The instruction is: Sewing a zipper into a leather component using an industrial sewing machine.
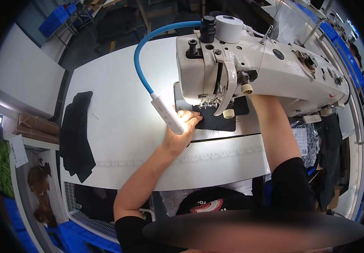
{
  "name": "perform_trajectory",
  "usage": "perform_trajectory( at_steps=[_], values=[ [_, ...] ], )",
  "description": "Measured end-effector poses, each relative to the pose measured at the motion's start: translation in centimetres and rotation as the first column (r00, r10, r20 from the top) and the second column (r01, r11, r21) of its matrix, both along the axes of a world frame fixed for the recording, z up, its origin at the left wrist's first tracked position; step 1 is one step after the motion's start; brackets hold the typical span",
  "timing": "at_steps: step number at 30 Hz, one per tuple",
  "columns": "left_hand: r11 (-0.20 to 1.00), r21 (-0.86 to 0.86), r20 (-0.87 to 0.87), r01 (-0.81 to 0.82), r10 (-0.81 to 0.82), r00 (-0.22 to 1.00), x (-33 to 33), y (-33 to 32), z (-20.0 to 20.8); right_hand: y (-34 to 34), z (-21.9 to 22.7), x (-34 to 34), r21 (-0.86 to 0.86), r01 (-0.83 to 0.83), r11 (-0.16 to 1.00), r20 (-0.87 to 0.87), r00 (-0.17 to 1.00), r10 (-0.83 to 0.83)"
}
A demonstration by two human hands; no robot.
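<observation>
A white sewing machine (274, 71) stands over a dark piece of fabric (217, 123) lying under its needle area. My left hand (181, 134) rests at the left edge of this fabric, fingers stretched toward the presser foot and lying on the cloth. A white lamp head (167, 114) on a blue flexible neck (138, 55) hangs in front of part of that hand and lights it. My right forearm (274, 126) reaches beneath the machine's arm. The machine hides my right hand, so its fingers do not show.
Several dark fabric pieces (78, 137) lie stacked on the left of the white table (118, 105). A printed ruler strip (228, 154) runs along its front. Below left is a white wire basket (93, 223). Dark cloth (329, 156) hangs at the right, beside clear plastic wrapping (312, 141).
</observation>
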State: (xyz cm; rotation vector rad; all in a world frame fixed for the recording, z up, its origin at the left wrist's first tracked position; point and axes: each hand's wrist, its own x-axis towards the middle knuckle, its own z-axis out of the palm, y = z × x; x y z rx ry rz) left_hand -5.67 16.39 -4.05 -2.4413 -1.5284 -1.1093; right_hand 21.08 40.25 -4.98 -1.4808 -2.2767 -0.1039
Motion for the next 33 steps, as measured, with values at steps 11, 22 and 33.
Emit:
perform_trajectory(
  at_steps=[11,22,33],
  values=[
    [0.991,0.097,-0.054,-0.092,0.098,0.994,-0.7,-0.7,1.1,-8.5,7.0,2.1,0.525,-0.328,0.785,0.376,0.917,0.131],
    [0.998,0.018,-0.088,0.056,-0.055,0.995,1.4,-1.5,1.7,-23.0,6.0,8.8,-0.154,0.004,0.988,-0.239,0.97,-0.041],
    [0.992,-0.082,-0.236,-0.09,0.069,0.969,0.7,-2.3,1.5,-19.5,8.1,5.9,-0.496,-0.101,0.862,-0.578,0.78,-0.241]
  ],
)
